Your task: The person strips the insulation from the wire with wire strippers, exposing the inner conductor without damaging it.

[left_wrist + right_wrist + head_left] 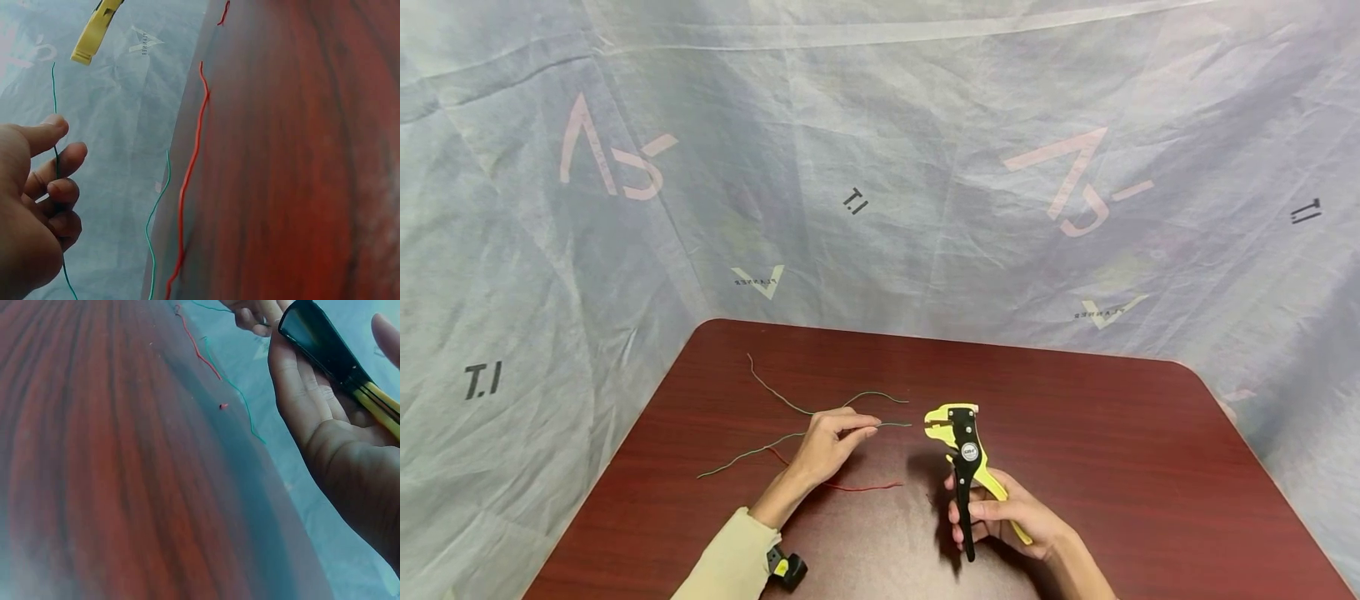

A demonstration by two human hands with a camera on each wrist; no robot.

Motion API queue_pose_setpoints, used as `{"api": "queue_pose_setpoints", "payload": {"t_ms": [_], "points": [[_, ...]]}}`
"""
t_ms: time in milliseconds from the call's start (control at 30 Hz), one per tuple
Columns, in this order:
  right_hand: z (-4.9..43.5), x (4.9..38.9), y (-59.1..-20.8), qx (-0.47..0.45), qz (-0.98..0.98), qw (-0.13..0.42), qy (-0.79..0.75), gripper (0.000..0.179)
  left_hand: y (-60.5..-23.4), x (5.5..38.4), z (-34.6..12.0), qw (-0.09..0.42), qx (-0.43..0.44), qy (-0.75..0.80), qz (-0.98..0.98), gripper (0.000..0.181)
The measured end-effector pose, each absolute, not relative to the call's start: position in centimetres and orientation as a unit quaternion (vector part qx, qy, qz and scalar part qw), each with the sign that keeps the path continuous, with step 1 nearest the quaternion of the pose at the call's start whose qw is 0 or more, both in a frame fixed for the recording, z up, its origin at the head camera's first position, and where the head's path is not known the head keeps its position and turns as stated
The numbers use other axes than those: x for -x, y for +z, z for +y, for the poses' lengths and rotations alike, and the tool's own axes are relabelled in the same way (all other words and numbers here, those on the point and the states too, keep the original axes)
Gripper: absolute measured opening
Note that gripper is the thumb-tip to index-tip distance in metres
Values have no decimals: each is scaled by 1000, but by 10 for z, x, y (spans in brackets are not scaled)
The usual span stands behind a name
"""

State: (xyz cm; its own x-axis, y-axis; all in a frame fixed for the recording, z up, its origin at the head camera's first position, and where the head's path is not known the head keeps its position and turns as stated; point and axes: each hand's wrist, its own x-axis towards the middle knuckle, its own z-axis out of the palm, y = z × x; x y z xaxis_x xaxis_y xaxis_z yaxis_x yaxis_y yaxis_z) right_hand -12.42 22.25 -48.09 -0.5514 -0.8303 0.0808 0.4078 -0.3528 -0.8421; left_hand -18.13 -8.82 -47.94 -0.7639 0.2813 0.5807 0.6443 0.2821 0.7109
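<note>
My left hand [829,448] pinches a thin green wire [893,425] between thumb and fingers. One end of that wire sticks out to the right past the fingertips, and the rest trails out behind the hand to the left. In the left wrist view the same green wire [54,90] runs up between the thumb and forefinger. My right hand [1017,514] grips a wire stripper [967,433] by its black and yellow handles, head up. The tool's yellow jaws point left, a short gap from the wire's tip. Part of the handles [322,347] shows in the right wrist view.
A second green wire [775,393] lies on the tabletop [1075,417] behind the left hand. A red wire [868,488] lies nearer, passing under the left forearm. A small red scrap [224,406] rests near its end. Printed grey sheeting [887,167] hangs around the table.
</note>
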Motion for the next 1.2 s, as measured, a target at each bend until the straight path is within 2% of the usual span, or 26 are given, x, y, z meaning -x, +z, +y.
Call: {"api": "queue_pose_setpoints", "payload": {"t_ms": [200, 700, 1200], "points": [[217, 128, -478, 263, 416, 395, -776, 39, -476, 180, -86, 186, 290, -524, -778, 9], [212, 131, -473, 278, 405, 391, -778, 41, -469, 176, -82, 179, 264, -538, -780, 7], [210, 126, -475, 276, 438, 379, -767, 40, -466, 173, -79, 173, 286, -524, -783, 7]]}}
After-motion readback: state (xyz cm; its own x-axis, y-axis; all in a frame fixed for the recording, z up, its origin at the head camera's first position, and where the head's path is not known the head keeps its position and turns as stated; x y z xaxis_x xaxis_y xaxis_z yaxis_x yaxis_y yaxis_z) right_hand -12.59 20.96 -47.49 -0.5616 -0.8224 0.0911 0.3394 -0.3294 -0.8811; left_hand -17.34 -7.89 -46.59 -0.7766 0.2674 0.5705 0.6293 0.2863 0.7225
